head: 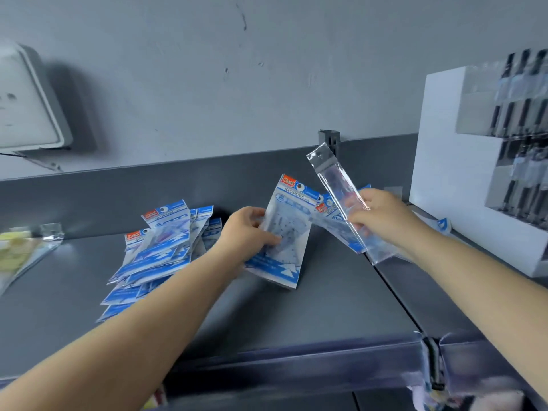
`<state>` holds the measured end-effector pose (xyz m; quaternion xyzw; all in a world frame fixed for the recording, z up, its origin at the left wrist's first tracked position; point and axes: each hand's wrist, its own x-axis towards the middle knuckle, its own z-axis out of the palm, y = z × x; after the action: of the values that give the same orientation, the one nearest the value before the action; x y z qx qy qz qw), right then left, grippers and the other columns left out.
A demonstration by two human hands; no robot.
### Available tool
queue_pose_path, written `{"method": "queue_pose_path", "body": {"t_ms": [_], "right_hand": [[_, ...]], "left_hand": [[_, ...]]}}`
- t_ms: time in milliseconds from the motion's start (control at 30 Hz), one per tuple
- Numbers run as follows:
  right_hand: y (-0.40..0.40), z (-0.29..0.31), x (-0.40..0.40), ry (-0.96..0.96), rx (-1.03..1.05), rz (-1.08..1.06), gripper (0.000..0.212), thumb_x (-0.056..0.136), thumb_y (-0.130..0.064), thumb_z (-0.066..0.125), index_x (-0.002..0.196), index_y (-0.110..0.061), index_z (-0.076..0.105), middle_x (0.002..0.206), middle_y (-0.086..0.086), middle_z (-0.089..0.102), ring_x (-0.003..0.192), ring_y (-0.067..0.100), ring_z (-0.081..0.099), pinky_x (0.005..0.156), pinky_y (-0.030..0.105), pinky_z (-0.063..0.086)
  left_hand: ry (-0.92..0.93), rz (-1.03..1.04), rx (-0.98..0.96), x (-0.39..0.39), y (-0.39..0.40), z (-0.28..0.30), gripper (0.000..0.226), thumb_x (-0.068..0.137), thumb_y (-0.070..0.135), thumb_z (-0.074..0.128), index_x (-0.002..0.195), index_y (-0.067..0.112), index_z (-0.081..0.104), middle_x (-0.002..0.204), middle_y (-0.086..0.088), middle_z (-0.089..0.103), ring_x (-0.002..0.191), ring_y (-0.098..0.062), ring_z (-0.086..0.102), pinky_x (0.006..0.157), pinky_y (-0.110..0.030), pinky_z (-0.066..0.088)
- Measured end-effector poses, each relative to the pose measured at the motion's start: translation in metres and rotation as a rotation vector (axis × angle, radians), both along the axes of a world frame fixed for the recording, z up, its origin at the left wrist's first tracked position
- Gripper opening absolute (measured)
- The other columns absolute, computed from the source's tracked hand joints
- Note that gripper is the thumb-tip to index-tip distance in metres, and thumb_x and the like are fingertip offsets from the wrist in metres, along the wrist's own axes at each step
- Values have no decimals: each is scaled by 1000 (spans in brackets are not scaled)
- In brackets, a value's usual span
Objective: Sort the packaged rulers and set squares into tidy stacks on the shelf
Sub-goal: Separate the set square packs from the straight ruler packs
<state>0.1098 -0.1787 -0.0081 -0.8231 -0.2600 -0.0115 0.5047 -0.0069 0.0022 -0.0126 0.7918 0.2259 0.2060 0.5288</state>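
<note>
My left hand grips a blue-and-white set square pack by its left edge, its lower end near the dark grey shelf. My right hand holds a long clear ruler pack tilted up to the left, together with several blue set square packs fanned behind it. A loose, untidy pile of blue set square packs lies on the shelf to the left of my left hand.
A white display box holding dark packaged items stands at the right on the shelf. Yellow packaged goods lie at the far left. A white wall fixture hangs on the grey wall. A clear price rail runs along the shelf's front edge.
</note>
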Motion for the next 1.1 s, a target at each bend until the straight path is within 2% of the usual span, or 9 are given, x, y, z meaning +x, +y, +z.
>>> {"method": "queue_pose_path", "body": {"t_ms": [67, 133, 333, 533, 700, 800, 900, 967, 1100], "right_hand": [[4, 6, -9, 36, 48, 34, 16, 77, 0, 54, 88, -8, 62, 72, 8, 59, 67, 22, 51, 66, 34, 43], [9, 14, -19, 81, 108, 84, 22, 78, 3, 52, 79, -16, 61, 70, 6, 60, 64, 21, 53, 67, 35, 46], [46, 29, -52, 200, 210, 285, 23, 84, 9, 49, 88, -11, 59, 71, 2, 60, 57, 13, 56, 52, 20, 49], [100, 30, -84, 225, 217, 405, 23, 86, 9, 50, 87, -13, 58, 77, 3, 61, 62, 13, 59, 58, 20, 52], [133, 40, -101, 256, 304, 422, 25, 86, 10, 50, 90, -14, 56, 78, 4, 62, 63, 12, 59, 54, 17, 51], [148, 42, -109, 254, 324, 412, 24, 85, 10, 50, 95, -11, 55, 77, 4, 62, 63, 13, 58, 53, 17, 50], [162, 40, -117, 246, 285, 387, 26, 84, 10, 50, 103, -8, 53, 80, 5, 61, 65, 16, 56, 55, 18, 49], [173, 40, -123, 240, 269, 380, 27, 84, 10, 50, 104, -7, 52, 79, 5, 61, 63, 15, 55, 54, 18, 49], [201, 44, -142, 212, 240, 382, 28, 83, 9, 52, 105, -8, 52, 79, 3, 61, 65, 14, 56, 55, 20, 47]], "left_hand": [[-52, 17, -14, -8, 4, 10, 42, 77, -8, 66, 115, 8, 58, 102, -6, 67, 83, -22, 64, 67, -28, 53], [-102, 56, -57, -17, 9, 19, 38, 79, -8, 62, 113, 9, 59, 97, -2, 65, 85, -21, 62, 70, -30, 54], [-236, 167, -179, -55, 35, 33, 26, 83, -3, 57, 98, 16, 65, 96, -4, 69, 84, -25, 66, 74, -43, 57], [-291, 236, -280, -89, 78, 43, 19, 87, -1, 56, 90, 15, 65, 101, -10, 69, 98, -32, 65, 89, -53, 52], [-309, 190, -250, -90, 112, 47, 16, 85, 0, 61, 98, 11, 63, 96, -7, 68, 84, -23, 66, 71, -35, 57], [-246, 213, -118, -82, 125, 38, 26, 82, -1, 65, 106, 6, 61, 99, -8, 66, 89, -25, 64, 77, -36, 55], [-200, 263, 62, -80, 139, 29, 44, 80, 2, 67, 122, 6, 53, 109, -8, 57, 88, -21, 56, 71, -28, 48], [-179, 258, 206, -86, 152, 28, 40, 81, 5, 65, 119, 11, 57, 111, -6, 58, 85, -19, 55, 66, -25, 45], [-25, 228, 601, -112, 184, 25, 32, 83, 13, 62, 115, 16, 60, 110, 1, 58, 85, -16, 52, 77, -26, 40]]}}
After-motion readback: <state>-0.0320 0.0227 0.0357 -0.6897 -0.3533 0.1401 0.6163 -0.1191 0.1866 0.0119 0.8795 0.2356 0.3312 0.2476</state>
